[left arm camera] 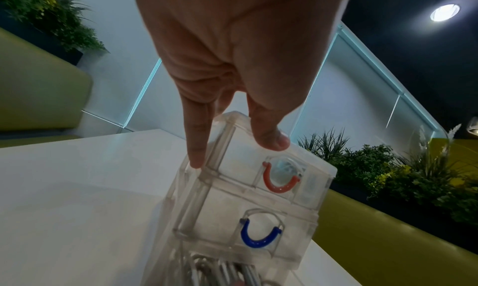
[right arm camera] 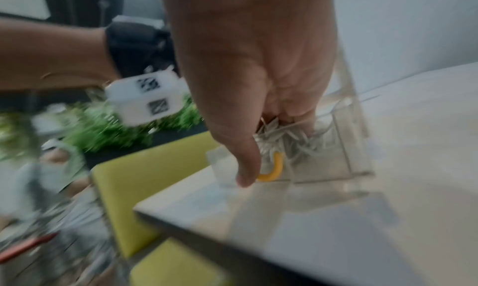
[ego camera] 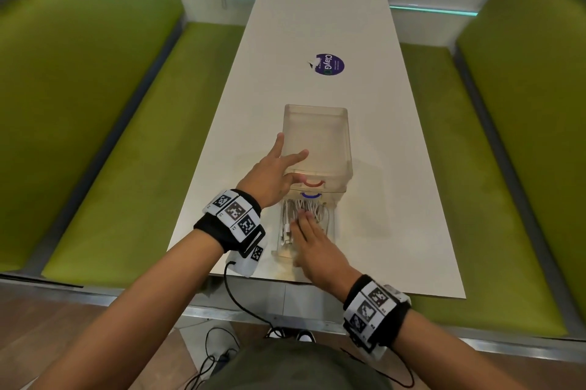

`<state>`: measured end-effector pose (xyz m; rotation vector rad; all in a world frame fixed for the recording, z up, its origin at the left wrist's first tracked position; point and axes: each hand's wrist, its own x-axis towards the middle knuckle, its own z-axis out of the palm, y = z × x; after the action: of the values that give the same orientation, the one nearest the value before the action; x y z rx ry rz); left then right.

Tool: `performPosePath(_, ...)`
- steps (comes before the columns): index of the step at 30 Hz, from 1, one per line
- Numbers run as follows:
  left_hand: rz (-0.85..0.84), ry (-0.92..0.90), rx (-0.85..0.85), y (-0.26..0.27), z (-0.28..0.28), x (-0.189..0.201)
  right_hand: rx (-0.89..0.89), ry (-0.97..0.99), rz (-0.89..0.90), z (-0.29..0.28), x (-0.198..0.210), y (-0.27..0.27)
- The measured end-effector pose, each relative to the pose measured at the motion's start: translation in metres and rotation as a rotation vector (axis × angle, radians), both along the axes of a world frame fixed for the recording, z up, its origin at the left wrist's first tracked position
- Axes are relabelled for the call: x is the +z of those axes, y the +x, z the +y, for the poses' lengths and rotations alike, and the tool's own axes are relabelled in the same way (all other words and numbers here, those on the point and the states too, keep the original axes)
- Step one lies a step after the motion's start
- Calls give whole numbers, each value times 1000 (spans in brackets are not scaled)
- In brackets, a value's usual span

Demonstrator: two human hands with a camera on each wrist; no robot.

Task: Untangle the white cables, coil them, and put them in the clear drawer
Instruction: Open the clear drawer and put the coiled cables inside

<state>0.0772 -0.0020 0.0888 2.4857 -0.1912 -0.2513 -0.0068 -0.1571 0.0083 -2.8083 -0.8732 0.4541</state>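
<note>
A clear drawer unit stands on the white table; its upper drawers have a red handle and a blue handle. The bottom drawer is pulled out toward me and holds a bundle of white cables. My left hand rests on the unit's top with its fingers spread and straight. My right hand lies flat on the cables inside the drawer. In the blurred right wrist view, the right hand has its fingers down in the cables, above the drawer's yellow handle.
Green benches run along both sides of the table. A purple sticker lies beyond the unit. The pulled-out drawer reaches close to the table's near edge. A black wire hangs from my left wrist.
</note>
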Motion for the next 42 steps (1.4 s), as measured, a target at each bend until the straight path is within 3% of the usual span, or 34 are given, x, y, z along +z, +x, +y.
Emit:
performPosePath(4, -2, 24, -11, 3, 0, 0, -39, 21, 16, -14, 8, 16)
performPosePath(12, -5, 34, 1, 2, -1, -1, -180, 154, -18, -21, 12, -3)
performPosePath(16, -9, 40, 3, 2, -2, -1, -108, 131, -78, -11, 10, 4)
performPosePath(24, 2, 30, 2, 1, -1, 3, -139, 134, -29, -10, 18, 11)
performPosePath(34, -3, 33, -2, 2, -1, 1, -98, 232, -274, -25, 12, 17)
performPosePath(42, -5, 38, -3, 2, -1, 1, -39, 90, -295, -15, -3, 29)
